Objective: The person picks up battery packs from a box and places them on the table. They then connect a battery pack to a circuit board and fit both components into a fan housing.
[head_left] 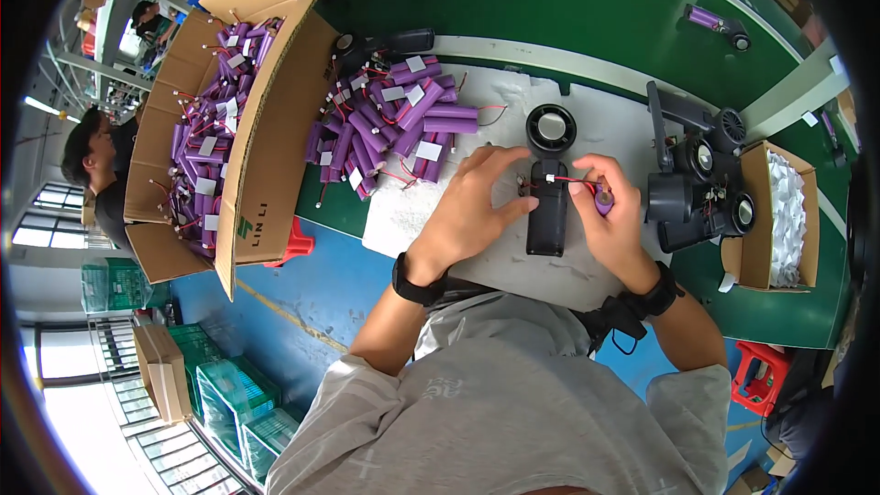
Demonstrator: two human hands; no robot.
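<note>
Left hand (472, 206): fingers spread flat, tips pressing the black fan body's (548, 206) upper end.
Fan body: slim black handle lying on the white foam pad (513, 261), round head above.
Right hand (612, 211): fingers curled tight around a purple battery cell (603, 201), red wire running to the handle.
Room: loose purple cells (394, 124) left, black fans (697, 183) crowding right.

Factory assembly line: green conveyor belt (550, 0), carton of purple battery cells (215, 119).
</note>
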